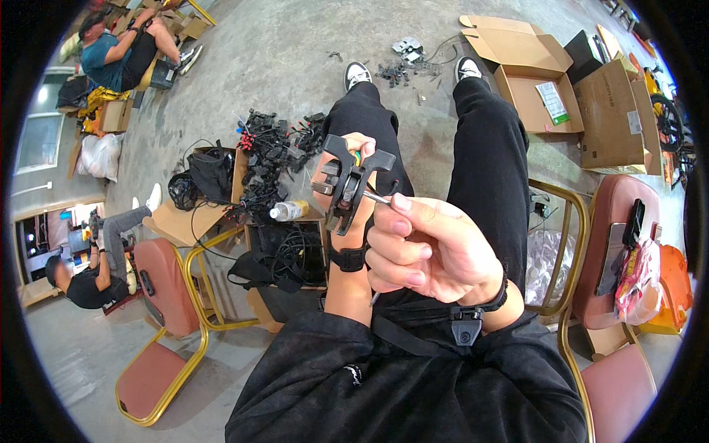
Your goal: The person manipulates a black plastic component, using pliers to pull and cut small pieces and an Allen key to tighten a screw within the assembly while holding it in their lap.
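Note:
In front of my lap, my left hand (360,142) grips a black plastic bracket (346,193) with two prongs spreading at its top. A bit of green and yellow shows between its prongs. My right hand (437,249) pinches a thin metal tool (377,198) between thumb and curled fingers. The tool's tip points at the bracket's right side and meets or nearly meets it. Its kind is hidden by my fingers; a slim end seems to poke out below them. Each wrist wears a black strap, the right one with a small black device (465,326).
Left of my legs lie a heap of black parts and cables (277,159), a bottle (289,210) and a box of cables (286,251). Small parts (408,50) lie between my shoes. Cardboard boxes (535,100) stand right; chairs (166,288) flank me. Two people sit at left.

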Tool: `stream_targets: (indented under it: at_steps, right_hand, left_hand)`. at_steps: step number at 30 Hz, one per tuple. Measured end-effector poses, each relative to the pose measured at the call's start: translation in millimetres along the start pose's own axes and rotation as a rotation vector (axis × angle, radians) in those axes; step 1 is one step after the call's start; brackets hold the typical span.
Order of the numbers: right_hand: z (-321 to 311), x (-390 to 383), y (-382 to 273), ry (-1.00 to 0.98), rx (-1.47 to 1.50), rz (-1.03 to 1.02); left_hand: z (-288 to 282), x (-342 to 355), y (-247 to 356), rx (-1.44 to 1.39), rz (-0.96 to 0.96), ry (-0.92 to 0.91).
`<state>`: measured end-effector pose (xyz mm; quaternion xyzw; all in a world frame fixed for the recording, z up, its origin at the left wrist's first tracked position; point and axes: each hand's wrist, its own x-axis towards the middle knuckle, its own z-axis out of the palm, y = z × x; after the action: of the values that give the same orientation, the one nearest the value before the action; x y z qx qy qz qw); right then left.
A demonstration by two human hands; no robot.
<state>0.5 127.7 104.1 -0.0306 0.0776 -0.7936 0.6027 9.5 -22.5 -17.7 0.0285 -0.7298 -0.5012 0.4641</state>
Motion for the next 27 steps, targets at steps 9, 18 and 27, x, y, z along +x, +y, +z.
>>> stream_targets:
  at_steps: [9, 18, 27]
  right_hand:
    - [6.5, -7.9, -8.8, 0.27, -0.745, -0.203]
    - [-17.5, 6.0, -13.0, 0.14, -1.939, -0.856]
    - [-19.0, 3.3, -19.6, 0.142, -2.112, -0.938]
  left_hand:
    - [-5.2, 10.6, 33.2, 0.155, -0.157, -0.065]
    - [-0.2, 7.3, 17.7, 0.068, -0.067, -0.01]
    - [-0.6, 9.5, 23.1, 0.084, -0.065, -0.052]
